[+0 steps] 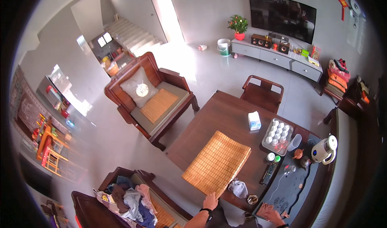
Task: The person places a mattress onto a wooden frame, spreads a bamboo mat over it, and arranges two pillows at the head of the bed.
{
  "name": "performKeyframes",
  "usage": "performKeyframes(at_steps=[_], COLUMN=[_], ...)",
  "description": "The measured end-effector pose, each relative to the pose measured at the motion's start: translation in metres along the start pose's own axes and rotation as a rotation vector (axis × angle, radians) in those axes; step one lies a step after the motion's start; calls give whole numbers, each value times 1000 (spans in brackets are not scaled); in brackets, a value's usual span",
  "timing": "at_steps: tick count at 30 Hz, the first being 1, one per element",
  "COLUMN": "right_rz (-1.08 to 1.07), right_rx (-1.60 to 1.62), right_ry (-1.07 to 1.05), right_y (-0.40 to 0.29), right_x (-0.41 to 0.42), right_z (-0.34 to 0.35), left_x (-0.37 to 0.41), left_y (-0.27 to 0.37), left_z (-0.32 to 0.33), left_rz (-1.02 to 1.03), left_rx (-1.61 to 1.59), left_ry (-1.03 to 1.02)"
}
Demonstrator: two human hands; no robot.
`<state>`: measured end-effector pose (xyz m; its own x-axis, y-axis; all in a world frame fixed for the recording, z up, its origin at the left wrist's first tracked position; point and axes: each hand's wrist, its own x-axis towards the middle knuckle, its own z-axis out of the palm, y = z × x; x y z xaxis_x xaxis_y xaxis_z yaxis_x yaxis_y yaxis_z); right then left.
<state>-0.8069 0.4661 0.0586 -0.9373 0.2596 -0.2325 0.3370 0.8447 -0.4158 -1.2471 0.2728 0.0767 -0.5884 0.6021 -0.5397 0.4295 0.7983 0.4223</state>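
My left hand, with a dark band at the wrist, grips the near edge of a bamboo seat mat. The mat bends and slopes over the dark wooden table, partly past its left edge; whether it touches the top I cannot tell. At the lower right, my right hand is on a reddish-brown cloth at the near end of the dark tea tray. Between my hands lie a grey cloth and an ashtray.
The table also bears a tissue pack, a tray of white cups, a remote control, small teapots and an electric kettle. A wooden armchair stands beyond. Clothes are heaped on the bench at left.
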Motion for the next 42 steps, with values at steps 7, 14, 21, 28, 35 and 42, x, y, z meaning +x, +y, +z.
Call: performKeyframes(at_steps=[7,14,21,28,35,42], right_rz=[782,1058,935,778,800,913], right_rx=[520,571,532,564,596,740], right_ry=[-123,-33,-153,40,152,139], right_y=[-140,-194,-174,-149,-139,-173], right_x=[6,-2,39,101,183,288], right_z=[-46,-71,-52,-35,-66,-3], left_x=[45,62,85,128,160,211], left_y=[21,32,15,-15,-46,-96], left_z=[6,18,-29,-104,-254,-397], left_rz=[210,169,303,290,258,277], left_rx=[204,418,228,40,-411,-306], left_ry=[80,154,-101,-152,-149,-26])
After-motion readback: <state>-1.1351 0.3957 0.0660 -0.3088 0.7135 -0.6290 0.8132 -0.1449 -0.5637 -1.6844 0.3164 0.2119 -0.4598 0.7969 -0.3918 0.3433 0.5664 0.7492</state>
